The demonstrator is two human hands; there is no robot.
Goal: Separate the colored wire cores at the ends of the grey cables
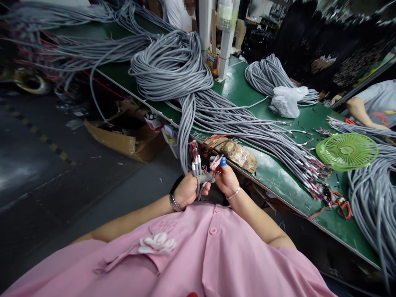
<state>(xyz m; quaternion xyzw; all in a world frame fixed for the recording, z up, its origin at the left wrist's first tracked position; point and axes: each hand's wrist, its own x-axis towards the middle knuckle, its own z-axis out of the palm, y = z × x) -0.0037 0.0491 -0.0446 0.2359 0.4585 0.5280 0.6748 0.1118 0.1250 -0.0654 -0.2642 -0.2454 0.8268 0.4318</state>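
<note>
My left hand (186, 190) is closed around a few grey cables (198, 167), a grey cover on one of its digits. Their stripped ends, with thin coloured wires (194, 148), point up above the fist. Close beside it, my right hand (228, 180) has its fingers pinched together, with a blue cover (223, 161) on one fingertip. Between those fingers is a small pink piece (215, 163) whose kind I cannot make out. Fine bare wires lie between the two hands. A hanging loop of grey cable (185, 123) runs from the bench down to my left hand.
A green bench (269, 150) carries a large cable coil (170, 66), a smaller coil (267, 74), a plastic bag (287, 101), a green fan (346, 151) and orange-handled scissors (343, 206). A cardboard box (123, 136) stands on the floor at left. Another person's arm (360, 111) rests at right.
</note>
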